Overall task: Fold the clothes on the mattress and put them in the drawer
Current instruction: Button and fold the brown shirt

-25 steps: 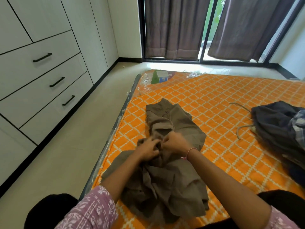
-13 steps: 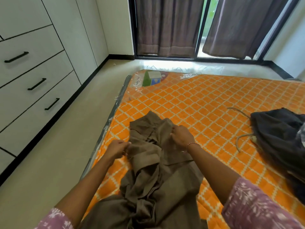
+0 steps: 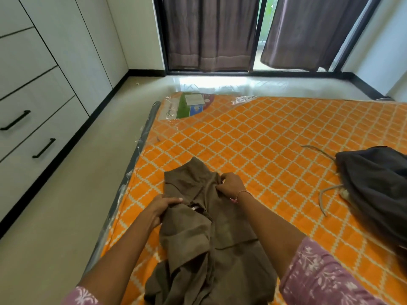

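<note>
You are now drawing your hands apart from the bunched middle, left hand point(image 3: 161, 209) gripping one side and right hand point(image 3: 231, 187) pinching the other of the brown garment point(image 3: 211, 236), spreading it flat on the mattress point(image 3: 253, 139) for folding.

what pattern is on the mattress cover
Orange with a white wavy-line diamond lattice, on the mattress cover; clearest in the head view.

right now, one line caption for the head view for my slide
Both hands, left and right, grip a brown garment on the orange mattress.
</note>
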### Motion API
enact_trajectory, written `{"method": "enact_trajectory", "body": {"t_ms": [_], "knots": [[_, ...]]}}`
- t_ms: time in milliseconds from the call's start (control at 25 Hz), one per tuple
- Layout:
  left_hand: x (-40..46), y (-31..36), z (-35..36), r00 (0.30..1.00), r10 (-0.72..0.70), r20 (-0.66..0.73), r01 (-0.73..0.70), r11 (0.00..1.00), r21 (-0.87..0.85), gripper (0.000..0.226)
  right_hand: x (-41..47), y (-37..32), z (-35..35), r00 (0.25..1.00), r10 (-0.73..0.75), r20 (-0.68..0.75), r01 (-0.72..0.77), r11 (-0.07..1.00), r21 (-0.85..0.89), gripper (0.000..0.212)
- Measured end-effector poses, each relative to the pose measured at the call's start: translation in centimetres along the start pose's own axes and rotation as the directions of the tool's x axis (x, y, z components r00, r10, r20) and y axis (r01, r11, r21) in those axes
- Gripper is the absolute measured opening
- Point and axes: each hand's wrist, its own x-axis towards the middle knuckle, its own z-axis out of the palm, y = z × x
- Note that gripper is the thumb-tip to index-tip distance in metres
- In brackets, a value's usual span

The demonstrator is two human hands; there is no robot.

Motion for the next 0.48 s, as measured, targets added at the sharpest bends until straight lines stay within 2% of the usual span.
{"method": "enact_trajectory", "body": {"t_ms": [80,160,200,240,320,400,480], "knots": [[0.2,2.0,-1.1,0.997,0.076,-0.007,-0.075,0.993,0.096,0.027,0.8,-0.4,-1.9,0.997,-0.028,-0.072,0.033,0.997,0.076,0.022],[-0.3,4.5,-2.4,0.981,0.194,-0.014,-0.193,0.980,0.047,0.039,1.4,-1.0,-4.9,0.993,-0.068,-0.096,0.082,0.984,0.159,0.014],[-1.2,6.2,-3.0,0.965,0.260,-0.041,-0.262,0.964,-0.044,0.031,1.4,-1.7,-6.9,0.989,-0.090,-0.119,0.114,0.970,0.213,0.007],[-2.0,7.9,-3.5,0.945,0.321,-0.057,-0.326,0.935,-0.138,0.021,1.3,-2.5,-8.6,0.986,-0.097,-0.136,0.134,0.946,0.294,0.011],[-4.3,11.4,-4.3,0.886,0.452,-0.106,-0.464,0.866,-0.186,0.015,0.4,-4.8,-12.1,0.979,-0.127,-0.160,0.187,0.872,0.451,0.027],[-7.2,14.6,-5.1,0.792,0.600,-0.115,-0.599,0.800,0.046,0.016,-1.7,-7.6,-15.7,0.947,-0.239,-0.216,0.315,0.826,0.468,0.026],[-9.9,17.6,-6.4,0.694,0.717,-0.059,-0.650,0.660,0.377,0.031,-4.1,-10.9,-20.0,0.885,-0.406,-0.226,0.464,0.803,0.374,0.013]]}}
